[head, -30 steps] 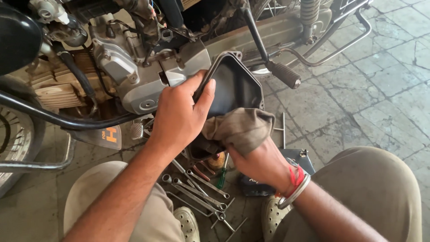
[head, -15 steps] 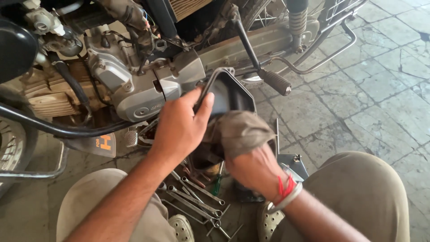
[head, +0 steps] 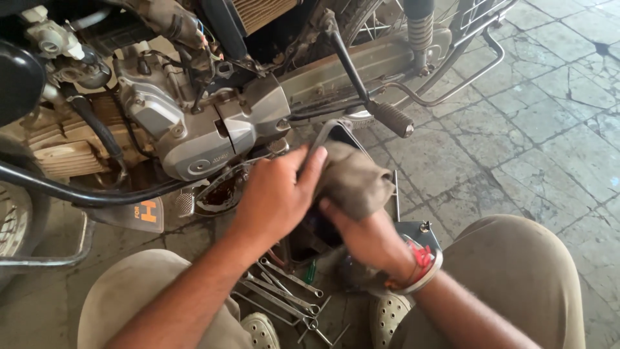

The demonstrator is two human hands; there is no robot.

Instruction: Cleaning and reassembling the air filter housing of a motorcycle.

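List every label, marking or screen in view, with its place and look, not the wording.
Orange marking: blocky orange print on the grey panel low on the motorcycle, lower left.
Embossed mark: small raised lettering on the silver engine cover, same silver colour.
No screens or packages.

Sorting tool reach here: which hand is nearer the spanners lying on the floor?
Right. The right hand, pressing the rag into the dark cover, sits lower, just above the spanners. The left hand grips the cover's edge higher up, nearer the engine.
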